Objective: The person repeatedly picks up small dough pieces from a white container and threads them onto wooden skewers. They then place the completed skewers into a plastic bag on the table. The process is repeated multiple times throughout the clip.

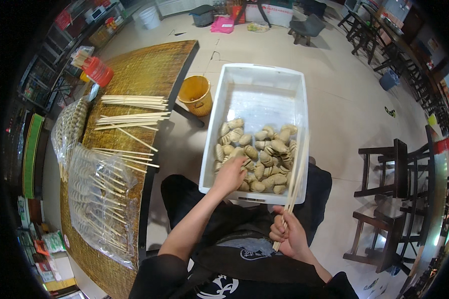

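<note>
A white plastic bin (262, 76) rests across my lap, its near half full of beige, scored food pieces (271, 149). My left hand (230, 173) reaches into the bin from the near left, fingers bent down onto the pieces. Whether it grips one cannot be told, since the fingertips are partly hidden. Outside the bin's near right corner, my right hand (289, 231) is closed around several long wooden skewers (295, 183). They point up and away along the bin's right wall, with no food visible on them.
Left stands a brown table (146, 67) with loose skewers (133, 101), plastic-bagged filled skewers (97, 198) and a red skewer holder (99, 73). A yellow bucket (196, 95) sits between table and bin. Dark wooden stools (381, 168) are at right.
</note>
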A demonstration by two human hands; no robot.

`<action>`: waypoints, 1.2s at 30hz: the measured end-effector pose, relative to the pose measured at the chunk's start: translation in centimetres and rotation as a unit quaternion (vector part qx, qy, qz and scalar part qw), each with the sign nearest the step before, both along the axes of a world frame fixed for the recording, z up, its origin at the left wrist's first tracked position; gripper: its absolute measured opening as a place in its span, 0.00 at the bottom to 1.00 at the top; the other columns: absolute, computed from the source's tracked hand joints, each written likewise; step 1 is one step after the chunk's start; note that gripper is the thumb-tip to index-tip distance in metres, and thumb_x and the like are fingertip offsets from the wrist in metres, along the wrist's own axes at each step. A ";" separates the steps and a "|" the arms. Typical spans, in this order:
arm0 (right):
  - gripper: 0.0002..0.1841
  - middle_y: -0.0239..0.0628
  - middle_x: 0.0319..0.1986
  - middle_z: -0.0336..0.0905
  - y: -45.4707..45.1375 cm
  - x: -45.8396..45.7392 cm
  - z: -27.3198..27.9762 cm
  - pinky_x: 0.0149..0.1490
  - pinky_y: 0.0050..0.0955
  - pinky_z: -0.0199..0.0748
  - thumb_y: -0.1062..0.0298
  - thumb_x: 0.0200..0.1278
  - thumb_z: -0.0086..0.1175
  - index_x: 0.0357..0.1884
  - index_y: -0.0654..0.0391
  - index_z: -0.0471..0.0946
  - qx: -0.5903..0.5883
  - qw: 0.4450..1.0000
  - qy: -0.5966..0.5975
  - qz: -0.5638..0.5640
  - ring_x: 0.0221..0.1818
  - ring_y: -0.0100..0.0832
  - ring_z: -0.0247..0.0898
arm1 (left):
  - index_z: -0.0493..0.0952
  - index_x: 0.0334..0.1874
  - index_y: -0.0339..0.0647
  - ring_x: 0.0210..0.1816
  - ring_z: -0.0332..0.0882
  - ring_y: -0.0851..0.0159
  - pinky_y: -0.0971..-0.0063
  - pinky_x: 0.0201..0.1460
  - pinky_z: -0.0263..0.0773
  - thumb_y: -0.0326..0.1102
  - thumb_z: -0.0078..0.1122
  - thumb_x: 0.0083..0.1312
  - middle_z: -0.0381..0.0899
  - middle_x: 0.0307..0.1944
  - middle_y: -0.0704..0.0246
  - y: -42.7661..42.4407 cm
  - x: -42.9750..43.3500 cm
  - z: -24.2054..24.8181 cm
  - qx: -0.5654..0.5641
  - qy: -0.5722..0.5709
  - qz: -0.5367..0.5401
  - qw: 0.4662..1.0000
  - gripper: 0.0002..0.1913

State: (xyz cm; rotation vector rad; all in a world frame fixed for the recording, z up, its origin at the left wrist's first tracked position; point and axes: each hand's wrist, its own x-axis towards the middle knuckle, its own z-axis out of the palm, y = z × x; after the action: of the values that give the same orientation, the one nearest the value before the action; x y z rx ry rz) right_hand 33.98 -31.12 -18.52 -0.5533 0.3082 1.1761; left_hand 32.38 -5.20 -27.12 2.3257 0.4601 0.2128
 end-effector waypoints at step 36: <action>0.12 0.48 0.21 0.75 0.7 1.4 1.5 0.17 0.17 0.47 0.63 0.76 0.38 0.49 0.61 0.65 -0.092 0.965 -0.216 0.120 0.10 0.17 0.46 | 0.66 0.58 0.41 0.48 0.78 0.65 0.71 0.49 0.78 0.41 0.43 0.75 0.75 0.49 0.59 4.8 1.2 12.8 -0.767 -0.280 0.049 0.575 0.15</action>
State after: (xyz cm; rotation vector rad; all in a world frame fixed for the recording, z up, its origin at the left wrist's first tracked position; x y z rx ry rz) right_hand 35.35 -30.47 -17.05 -1.0124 -0.0284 1.2290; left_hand 33.54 -0.38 -14.32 0.4152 0.2185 0.3692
